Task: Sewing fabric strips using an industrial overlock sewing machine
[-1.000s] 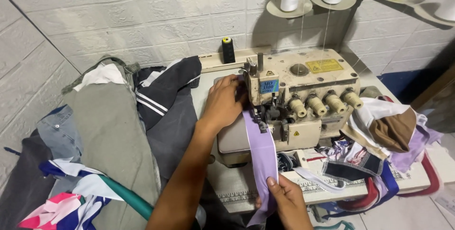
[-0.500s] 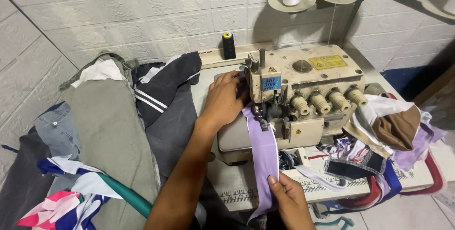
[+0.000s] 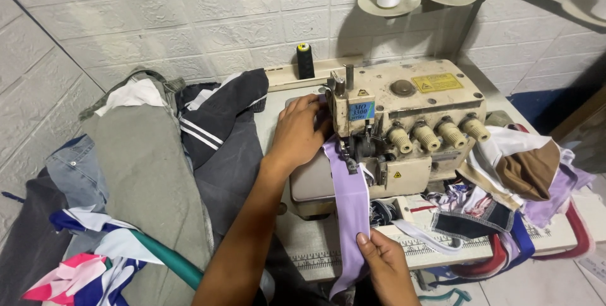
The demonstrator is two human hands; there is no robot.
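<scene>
White brick wall backs a tabletop [image 3: 315,258] carrying a cream overlock sewing machine [image 3: 404,123]. At twelve o'clock my left hand [image 3: 300,130] lies flat behind its needle, seemingly on fabric. At six o'clock my right hand [image 3: 385,262] pinches a lilac fabric strip [image 3: 350,202] hanging from the needle.

Right hand: our right hand [image 3: 386,262] has slid a little further down and to the right along the lilac fabric strip [image 3: 351,205], still pinching its edge.
Left hand: our left hand [image 3: 300,130] has eased slightly closer to the presser foot of the overlock machine [image 3: 404,123].
Fabric strip: a bit more of it now hangs off the counter [image 3: 315,252] edge toward us.
View: our head has tipped down and left, so everything sits slightly higher and further right.
</scene>
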